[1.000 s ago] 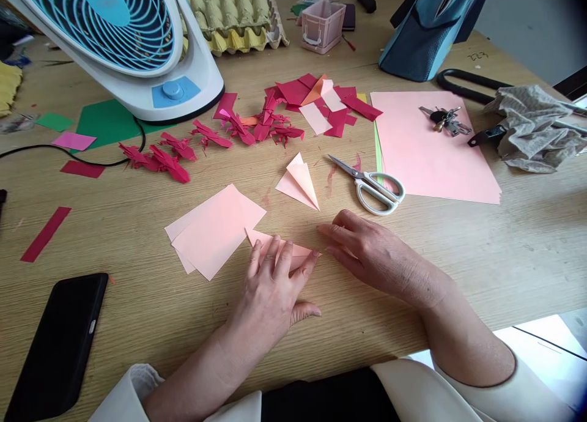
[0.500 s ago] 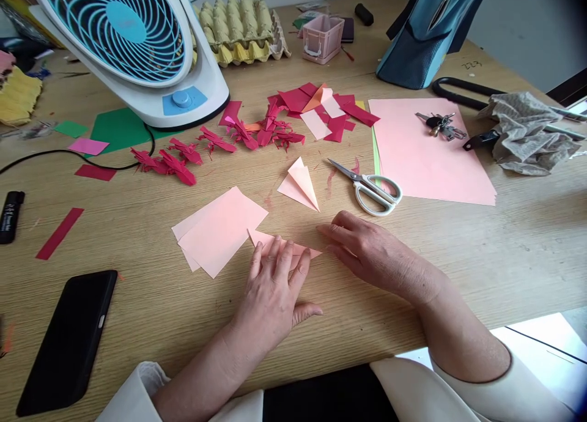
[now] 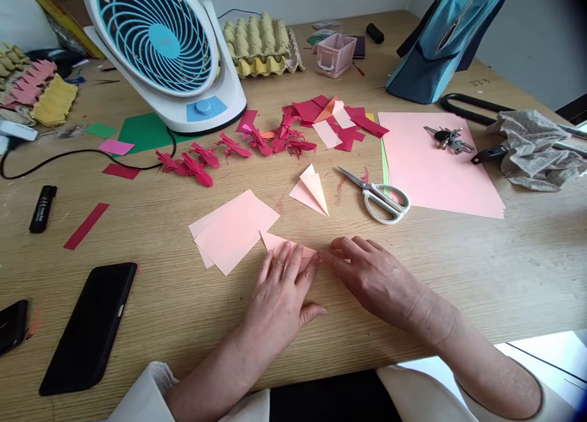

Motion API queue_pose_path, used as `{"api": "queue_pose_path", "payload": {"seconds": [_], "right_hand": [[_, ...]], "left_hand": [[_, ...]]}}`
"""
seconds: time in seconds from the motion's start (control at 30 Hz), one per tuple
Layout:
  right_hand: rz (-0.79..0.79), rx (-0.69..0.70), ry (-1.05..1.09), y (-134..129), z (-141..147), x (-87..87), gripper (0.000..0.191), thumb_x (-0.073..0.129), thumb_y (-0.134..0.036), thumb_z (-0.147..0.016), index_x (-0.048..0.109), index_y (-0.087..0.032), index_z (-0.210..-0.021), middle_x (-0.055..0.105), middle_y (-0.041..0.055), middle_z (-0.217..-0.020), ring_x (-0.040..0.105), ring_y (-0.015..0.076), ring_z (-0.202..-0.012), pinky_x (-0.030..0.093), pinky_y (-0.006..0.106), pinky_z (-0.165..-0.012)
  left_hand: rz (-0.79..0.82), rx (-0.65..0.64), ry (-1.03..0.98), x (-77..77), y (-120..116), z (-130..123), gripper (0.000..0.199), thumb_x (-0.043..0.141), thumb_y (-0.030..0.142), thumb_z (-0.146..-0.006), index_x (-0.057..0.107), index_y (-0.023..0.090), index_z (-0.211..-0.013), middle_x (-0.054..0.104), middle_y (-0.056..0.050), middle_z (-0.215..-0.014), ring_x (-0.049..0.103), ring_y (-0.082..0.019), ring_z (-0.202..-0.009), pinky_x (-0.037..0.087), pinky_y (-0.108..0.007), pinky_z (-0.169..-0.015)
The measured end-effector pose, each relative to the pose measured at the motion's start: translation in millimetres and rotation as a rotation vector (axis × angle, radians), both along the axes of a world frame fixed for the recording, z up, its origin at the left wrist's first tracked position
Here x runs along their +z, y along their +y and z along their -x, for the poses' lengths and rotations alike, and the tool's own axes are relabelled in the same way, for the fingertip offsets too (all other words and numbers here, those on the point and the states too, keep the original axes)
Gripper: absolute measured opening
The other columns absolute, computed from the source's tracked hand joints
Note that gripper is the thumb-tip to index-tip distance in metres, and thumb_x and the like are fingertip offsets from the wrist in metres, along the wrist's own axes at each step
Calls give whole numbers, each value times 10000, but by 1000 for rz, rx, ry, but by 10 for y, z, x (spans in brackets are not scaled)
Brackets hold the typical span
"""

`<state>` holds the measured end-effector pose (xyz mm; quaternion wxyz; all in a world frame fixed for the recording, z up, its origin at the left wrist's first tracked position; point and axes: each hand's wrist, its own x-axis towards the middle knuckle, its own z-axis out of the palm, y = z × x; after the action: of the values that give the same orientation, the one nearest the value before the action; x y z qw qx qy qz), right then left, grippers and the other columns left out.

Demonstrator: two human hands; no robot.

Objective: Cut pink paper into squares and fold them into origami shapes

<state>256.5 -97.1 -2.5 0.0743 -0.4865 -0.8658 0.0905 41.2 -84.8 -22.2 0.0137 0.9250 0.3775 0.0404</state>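
Observation:
My left hand (image 3: pixel 279 293) lies spread and flat on a folded pink paper (image 3: pixel 287 246), pressing it to the table; the palm side and part of the paper are hidden. My right hand (image 3: pixel 373 275) has its forefinger reaching to the paper's right tip, the other fingers loosely bent and apart from it. Beside the left fingers lies a small stack of pale pink sheets (image 3: pixel 236 229). Beyond the hands rests another folded pink paper (image 3: pixel 310 192), pointed toward me. White-handled scissors (image 3: pixel 383 200) lie to its right.
A fan (image 3: pixel 202 107) stands at the back left, with red folded paper shapes (image 3: pixel 197 168) before it. Red paper pieces (image 3: pixel 351 125) lie behind. Keys (image 3: pixel 452 139) sit on large pink sheets (image 3: pixel 435 183). A black phone (image 3: pixel 89 327) and a marker (image 3: pixel 43 209) lie at left.
My right hand has moved in to the right tip of the folded paper. My left hand stays on it. The view has shifted, so the table's things appear further right and slightly lower.

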Motion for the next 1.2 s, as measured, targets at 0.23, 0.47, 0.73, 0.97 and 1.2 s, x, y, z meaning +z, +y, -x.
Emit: {"api": "queue_pose_path", "payload": {"seconds": [0.23, 0.47, 0.73, 0.97, 1.2], "right_hand": [[-58, 7, -96, -80, 36, -47, 259, 520, -168, -928, 595, -148, -1175, 576, 139, -1158, 513, 242, -948, 451, 372, -775], [-118, 3, -106, -126, 37, -116, 364, 542, -164, -910, 552, -149, -1274, 573, 135, -1216, 507, 249, -944, 453, 383, -760], [-162, -23, -113, -134, 39, -158, 357, 525, -175, -927, 552, -153, -1282, 593, 132, -1190, 517, 244, -948, 431, 374, -757], [-208, -53, -111, -148, 43, -208, 310, 549, -195, -916, 594, -176, -1222, 594, 109, -1193, 522, 240, -928, 416, 365, -734], [-215, -63, -110, -149, 39, -244, 300, 542, -193, -918, 597, -187, -1213, 600, 98, -1196, 520, 236, -913, 410, 366, -736]], "left_hand": [[-16, 0, -5, -32, -15, 4, 757, 566, 629, -807, 465, 178, -1407, 461, -193, -1444, 403, -370, -1354, 351, -532, -1094], [-12, 18, 15, -25, -34, -17, 761, 581, 608, -813, 443, 177, -1424, 434, -195, -1469, 382, -370, -1372, 343, -538, -1100], [-22, 45, 23, -26, -91, -31, 770, 593, 566, -830, 421, 118, -1433, 403, -176, -1500, 354, -339, -1397, 338, -462, -1135], [-1, 109, 72, -38, -137, -12, 750, 469, 587, -891, 396, 83, -1442, 357, -164, -1529, 315, -314, -1422, 295, -449, -1159], [-47, 179, 86, -83, -171, 117, 754, 411, 581, -915, 370, 51, -1450, 333, -172, -1533, 333, -314, -1414, 285, -472, -1150]]}}
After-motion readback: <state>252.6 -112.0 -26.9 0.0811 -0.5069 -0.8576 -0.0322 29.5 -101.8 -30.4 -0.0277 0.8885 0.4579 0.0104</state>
